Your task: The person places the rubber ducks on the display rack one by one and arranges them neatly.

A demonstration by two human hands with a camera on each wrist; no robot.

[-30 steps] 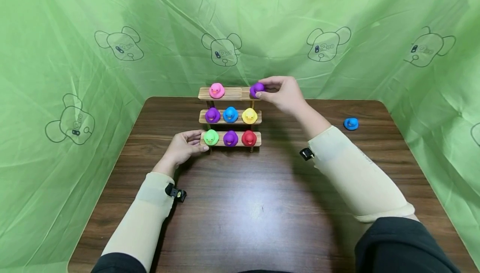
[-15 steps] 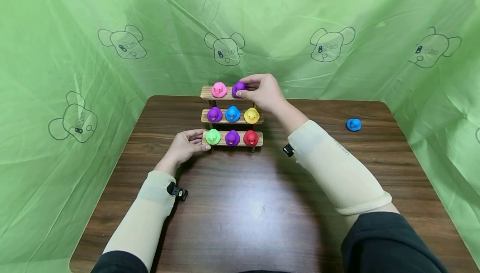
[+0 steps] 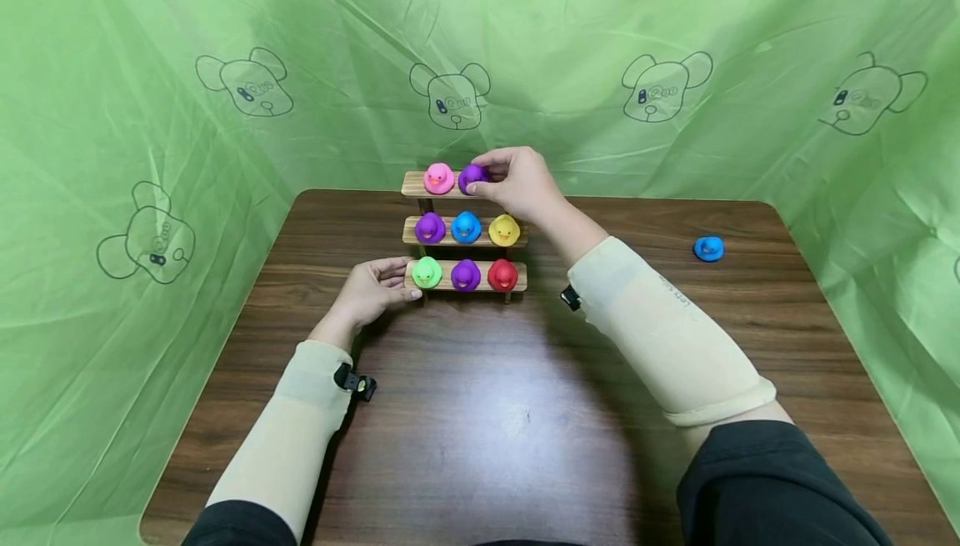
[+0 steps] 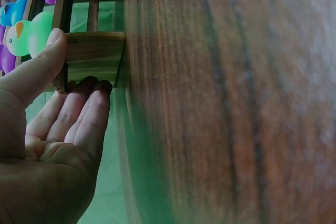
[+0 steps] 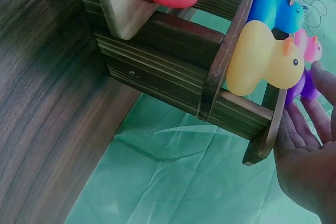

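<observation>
A small three-tier wooden display shelf (image 3: 414, 185) bears rubber ducks on its steps. My right hand (image 3: 522, 185) pinches a purple rubber duck (image 3: 471, 178) on the top step, just right of a pink duck (image 3: 438, 178). On the middle step sit a purple duck (image 3: 430, 227), a blue duck (image 3: 466, 227) and a yellow duck (image 3: 504, 231). The bottom step carries a green duck (image 3: 427, 273), a purple duck (image 3: 465, 275) and a red duck (image 3: 502, 275). At that step's left end, my left hand (image 4: 58, 124) grips the shelf between thumb and fingers.
Another blue duck (image 3: 708, 248) lies apart on the right of the brown wooden table (image 3: 465, 413). Green cloth (image 3: 555, 46) with printed bear-like heads hangs around the back and both sides. The shelf stands near the table's back edge.
My right hand has shifted left along the top step with the purple duck, from its right end to beside the pink duck. The left hand keeps its place on the shelf.
</observation>
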